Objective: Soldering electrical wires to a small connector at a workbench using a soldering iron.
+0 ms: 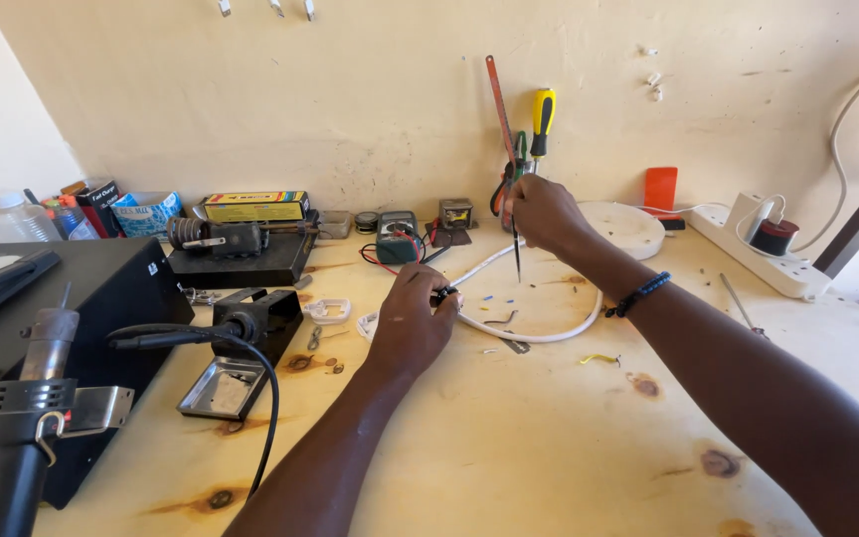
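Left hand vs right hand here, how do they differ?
The left hand is low on the bench, curled around a small dark part at the end of the white cable; the right hand is raised further back, near the wall. The left pinches the part, while the right holds a thin screwdriver pointing straight down. The right wrist wears a dark bead bracelet; the left is bare. Both are closed on something.
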